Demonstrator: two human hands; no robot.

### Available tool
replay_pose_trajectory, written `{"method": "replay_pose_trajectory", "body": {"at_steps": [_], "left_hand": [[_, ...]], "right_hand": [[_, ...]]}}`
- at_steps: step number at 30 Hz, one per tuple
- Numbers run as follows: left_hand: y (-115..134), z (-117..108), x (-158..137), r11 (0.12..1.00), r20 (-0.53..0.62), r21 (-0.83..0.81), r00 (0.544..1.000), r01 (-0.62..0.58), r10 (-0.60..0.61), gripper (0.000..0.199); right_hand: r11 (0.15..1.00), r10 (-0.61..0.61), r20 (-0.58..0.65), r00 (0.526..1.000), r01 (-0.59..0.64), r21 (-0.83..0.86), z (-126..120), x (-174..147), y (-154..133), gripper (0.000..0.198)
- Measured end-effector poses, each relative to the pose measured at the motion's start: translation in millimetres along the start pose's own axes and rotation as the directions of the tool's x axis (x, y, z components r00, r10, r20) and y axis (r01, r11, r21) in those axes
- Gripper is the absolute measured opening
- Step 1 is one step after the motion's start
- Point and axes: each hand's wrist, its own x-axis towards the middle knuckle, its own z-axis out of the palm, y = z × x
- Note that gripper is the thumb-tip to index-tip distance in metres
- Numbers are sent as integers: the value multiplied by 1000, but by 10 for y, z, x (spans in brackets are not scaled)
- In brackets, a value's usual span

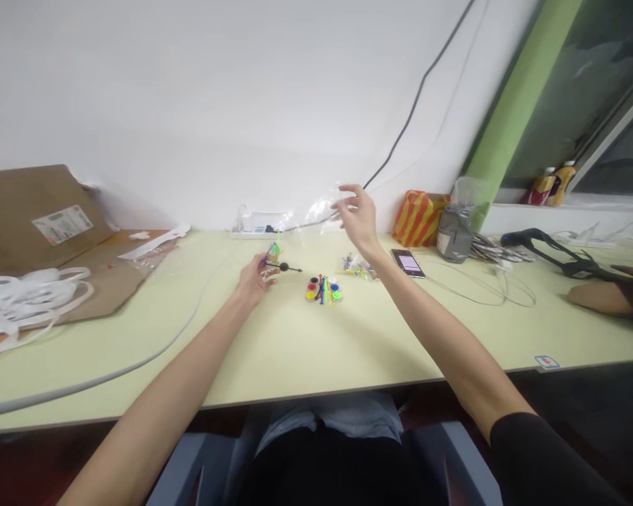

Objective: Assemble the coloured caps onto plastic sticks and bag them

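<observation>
The person's left hand (253, 277) is closed on a small cluster of coloured plastic rods above the table (295, 351). Among them, a black rod (294, 269) bearing one round black bead (283, 267) lies nearly level, its long axis running left to right and its free end pointing right, while a green rod (278, 242) points up toward the wall. The right hand (359, 219) is raised, fingers curled beside a clear plastic film (319, 209); whether they are clamped on it cannot be told. Between the hands sit six round discs (311, 296), in two columns of three: black, red, yellow; white, blue, green. Loose sticks (323, 289), too bunched to count, lie between the columns, mostly lengthwise toward the wall. One phone (408, 263) lies to the right.
</observation>
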Motion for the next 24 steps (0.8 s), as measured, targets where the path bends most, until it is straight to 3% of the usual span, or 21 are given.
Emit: {"method": "replay_pose_trajectory", "body": {"at_steps": [3, 9, 12, 14, 16, 18, 21, 24], "left_hand": [[52, -123, 65, 961, -29, 249, 990, -123, 135, 31], [109, -277, 93, 830, 8, 497, 958, -252, 286, 32], [111, -277, 75, 577, 102, 742, 908, -341, 406, 39], [103, -265, 65, 346, 170, 871, 875, -349, 454, 45], [95, -257, 63, 212, 199, 921, 864, -326, 463, 46], [94, -259, 69, 152, 214, 936, 857, -317, 469, 41], [106, -278, 89, 176, 195, 932, 847, -317, 494, 30], [122, -292, 101, 195, 205, 911, 808, -364, 552, 27]], "right_hand": [[998, 64, -120, 991, -61, 23, -193, -291, 153, 34], [974, 226, -241, 944, -213, 78, -260, -748, 552, 40], [957, 287, -279, 917, -261, 126, -212, -815, 699, 46], [959, 279, -262, 924, -257, 117, -186, -825, 732, 52], [976, 220, -237, 946, -215, 47, -168, -821, 715, 59], [987, 127, -179, 976, -142, -75, -147, -810, 671, 64], [964, 12, 49, 999, 2, -268, -92, -783, 621, 66], [902, 16, 343, 939, 135, -410, -13, -767, 637, 71]]}}
